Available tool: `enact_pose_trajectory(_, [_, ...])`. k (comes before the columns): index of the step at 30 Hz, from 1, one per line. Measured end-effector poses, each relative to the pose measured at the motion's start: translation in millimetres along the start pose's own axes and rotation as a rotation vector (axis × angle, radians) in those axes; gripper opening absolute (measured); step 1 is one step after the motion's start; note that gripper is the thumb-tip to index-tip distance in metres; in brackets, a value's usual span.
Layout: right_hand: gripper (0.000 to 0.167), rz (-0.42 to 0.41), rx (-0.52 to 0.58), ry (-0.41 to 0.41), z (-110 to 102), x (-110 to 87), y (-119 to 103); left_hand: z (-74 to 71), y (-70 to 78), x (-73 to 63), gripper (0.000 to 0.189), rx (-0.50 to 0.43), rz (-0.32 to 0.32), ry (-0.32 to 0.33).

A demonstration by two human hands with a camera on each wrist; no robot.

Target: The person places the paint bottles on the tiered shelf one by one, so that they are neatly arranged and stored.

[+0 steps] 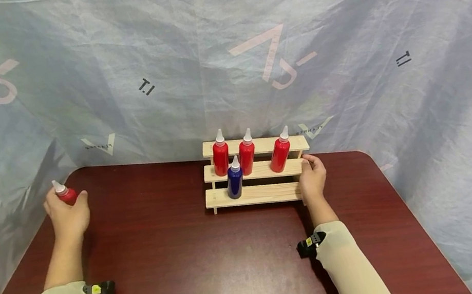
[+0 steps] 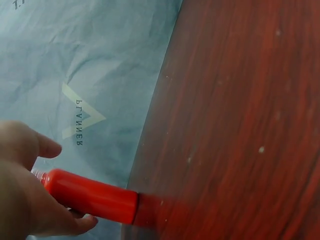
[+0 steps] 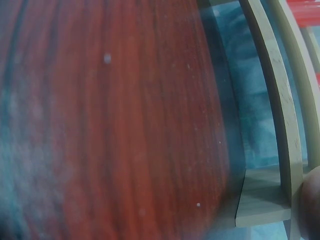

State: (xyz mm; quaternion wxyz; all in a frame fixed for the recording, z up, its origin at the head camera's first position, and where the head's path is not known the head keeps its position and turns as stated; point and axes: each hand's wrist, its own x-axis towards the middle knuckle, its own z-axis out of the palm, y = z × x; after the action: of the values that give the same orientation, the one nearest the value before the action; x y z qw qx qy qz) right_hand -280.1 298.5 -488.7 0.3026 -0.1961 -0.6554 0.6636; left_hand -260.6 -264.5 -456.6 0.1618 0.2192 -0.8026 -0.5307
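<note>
At the table's far left, my left hand (image 1: pixel 70 216) is around a red squeeze bottle (image 2: pixel 92 196) with a white nozzle. The bottle stands upright on the table; in the left wrist view a gap shows between one digit and the bottle. My right hand (image 1: pixel 313 178) grips the right end of a three-tier wooden rack (image 1: pixel 253 193). On its middle tier stand three red bottles, a left one (image 1: pixel 221 157), a central one (image 1: pixel 247 157) and a right one (image 1: pixel 280 154). One dark blue bottle (image 1: pixel 235 181) is on the lowest tier, towards the left.
The dark red wooden table (image 1: pixel 191 274) has rounded far corners. A grey-blue printed cloth (image 1: pixel 182 47) hangs behind it and along both sides, close to the rack's back. Each wrist wears a small black camera, such as the left camera (image 1: pixel 104 290).
</note>
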Motion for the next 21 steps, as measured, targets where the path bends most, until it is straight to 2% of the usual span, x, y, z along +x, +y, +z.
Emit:
enact_pose_trajectory(4, [0.025, 0.007, -0.005, -0.006, 0.2, 0.6, 1.1, -7.4, -5.1, 4.0, 0.079, 0.076, 0.011, -0.084])
enact_pose_trajectory(11, [0.024, -0.01, -0.003, 0.007, -0.7, 3.2, -0.8, -14.4, -11.8, 10.1, 0.078, 0.123, 0.043, -0.193])
enact_pose_trajectory(16, [0.026, -0.004, -0.023, -0.006, -1.5, 1.9, -1.3, -18.8, -15.7, 11.1, 0.072, 0.156, 0.017, -0.224])
enact_pose_trajectory(21, [0.028, 0.005, -0.028, -0.017, -2.3, 1.3, 1.0, -20.9, -19.3, 10.7, 0.072, 0.172, 0.006, -0.223])
